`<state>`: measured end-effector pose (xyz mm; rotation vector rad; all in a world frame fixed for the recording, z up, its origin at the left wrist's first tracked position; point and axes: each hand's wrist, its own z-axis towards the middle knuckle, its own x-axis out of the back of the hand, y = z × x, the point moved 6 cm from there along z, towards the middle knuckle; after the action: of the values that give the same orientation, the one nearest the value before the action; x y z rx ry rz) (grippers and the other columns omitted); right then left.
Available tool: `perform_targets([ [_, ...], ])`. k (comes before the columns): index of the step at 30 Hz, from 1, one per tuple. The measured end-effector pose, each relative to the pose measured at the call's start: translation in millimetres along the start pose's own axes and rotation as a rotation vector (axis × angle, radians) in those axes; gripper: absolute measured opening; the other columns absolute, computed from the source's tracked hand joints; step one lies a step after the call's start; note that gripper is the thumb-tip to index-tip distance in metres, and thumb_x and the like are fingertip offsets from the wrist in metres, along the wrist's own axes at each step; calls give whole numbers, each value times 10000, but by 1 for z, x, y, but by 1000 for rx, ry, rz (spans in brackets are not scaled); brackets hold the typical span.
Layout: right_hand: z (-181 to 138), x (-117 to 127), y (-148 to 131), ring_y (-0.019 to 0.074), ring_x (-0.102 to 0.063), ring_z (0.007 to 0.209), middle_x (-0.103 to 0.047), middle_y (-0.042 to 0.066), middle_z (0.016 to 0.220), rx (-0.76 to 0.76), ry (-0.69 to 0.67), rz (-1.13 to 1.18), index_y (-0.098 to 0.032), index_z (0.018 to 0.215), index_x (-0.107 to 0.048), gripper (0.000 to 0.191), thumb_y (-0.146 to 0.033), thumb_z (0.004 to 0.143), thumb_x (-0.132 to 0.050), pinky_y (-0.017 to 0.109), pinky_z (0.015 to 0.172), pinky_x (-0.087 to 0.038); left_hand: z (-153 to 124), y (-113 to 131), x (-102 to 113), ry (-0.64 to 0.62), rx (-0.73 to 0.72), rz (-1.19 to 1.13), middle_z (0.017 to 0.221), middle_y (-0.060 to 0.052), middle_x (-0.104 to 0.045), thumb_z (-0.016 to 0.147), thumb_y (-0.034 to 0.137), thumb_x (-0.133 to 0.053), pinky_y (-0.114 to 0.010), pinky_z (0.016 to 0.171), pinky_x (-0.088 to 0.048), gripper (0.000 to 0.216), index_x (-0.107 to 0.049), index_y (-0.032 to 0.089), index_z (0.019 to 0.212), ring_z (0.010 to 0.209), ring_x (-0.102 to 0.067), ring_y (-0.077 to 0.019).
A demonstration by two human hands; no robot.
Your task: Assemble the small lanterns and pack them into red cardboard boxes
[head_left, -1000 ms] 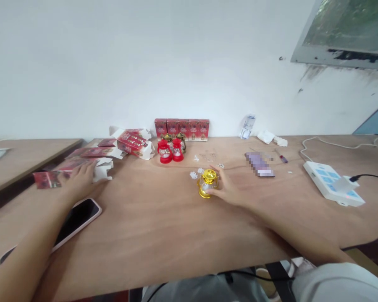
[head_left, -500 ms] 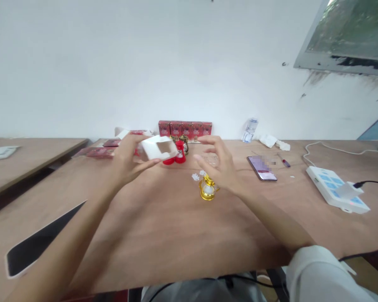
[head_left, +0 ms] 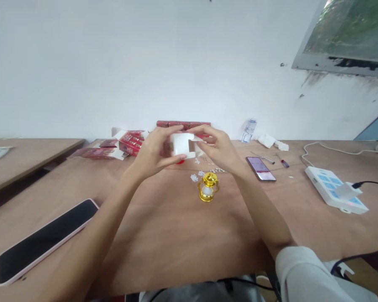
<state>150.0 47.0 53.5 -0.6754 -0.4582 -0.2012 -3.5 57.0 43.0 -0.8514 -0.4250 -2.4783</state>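
Observation:
Both hands hold a small white cardboard box (head_left: 182,144), unfolded and showing its white inner side, raised above the table. My left hand (head_left: 153,152) grips its left side with curled fingers. My right hand (head_left: 217,149) pinches its right flap. Below them a small gold toy lantern (head_left: 208,187) stands upright on the wooden table (head_left: 164,226), untouched. Behind the hands a red lantern's base (head_left: 180,161) peeks out, and a row of red boxes (head_left: 184,124) lines the wall.
Flat and half-folded red-and-white cartons (head_left: 113,147) lie at the back left. A dark phone (head_left: 40,239) rests near the front left edge, another phone (head_left: 261,168) at the right. A white power strip (head_left: 334,189) with cables, a plastic bottle (head_left: 248,129) and small white bits (head_left: 197,176) also sit there.
My left hand lifted a white box from the carton pile and brought it to the centre. My right hand let go of the gold lantern and rose to grip the box.

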Motion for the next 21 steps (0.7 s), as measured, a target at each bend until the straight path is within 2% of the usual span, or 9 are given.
perform_targets([
  [2,-1,4,3,142,-595,977,-627,6,1013,-3,118,-10,-219,967,-563,215,-135,847,-406,300,788,-506,-5,4,-8,-23,-34,-41,1252,-91,-540,752,552,-610,-396,967,-390,575,-507,250,1230,1131,-501,-243],
  [5,-2,8,9,132,-602,951,-611,0,955,-24,241,5,-228,962,-506,183,-132,856,-392,280,753,-505,-8,11,-21,-76,-61,-81,1327,-100,-483,631,589,-701,-430,1003,-362,607,-592,271,1136,1192,-461,-283],
  [10,-4,10,16,134,-609,881,-599,-18,802,-45,284,2,-219,851,-495,150,-108,833,-396,298,746,-503,-5,12,-31,-120,76,-179,1322,-114,-497,420,574,-813,-485,1042,-313,715,-650,266,1044,1241,-416,-358],
  [12,-4,11,17,136,-611,868,-610,-13,784,-40,299,-22,-201,725,-511,201,-68,804,-383,318,767,-504,-5,10,-30,-131,97,-161,1316,-109,-509,415,565,-818,-497,1047,-308,693,-659,269,1021,1253,-407,-365],
  [15,-5,12,15,145,-615,890,-639,6,846,-31,311,-88,-181,585,-554,297,-8,750,-378,348,806,-500,-7,3,-24,-133,90,-29,1299,-86,-532,538,554,-774,-473,1013,-366,548,-661,289,1004,1217,-457,-328],
  [18,-5,8,10,157,-614,919,-641,28,958,-51,259,-112,-178,588,-627,319,3,732,-408,332,755,-520,-10,-2,-12,-31,-23,122,1238,-94,-570,621,541,-732,-424,911,-455,485,-654,290,1028,1078,-558,-283],
  [21,-7,3,4,150,-611,913,-601,42,1099,-60,218,-79,-193,756,-678,222,-75,766,-490,292,678,-542,-14,4,1,156,-260,274,1185,-107,-589,641,531,-725,-372,769,-504,538,-609,297,1112,941,-602,-243],
])
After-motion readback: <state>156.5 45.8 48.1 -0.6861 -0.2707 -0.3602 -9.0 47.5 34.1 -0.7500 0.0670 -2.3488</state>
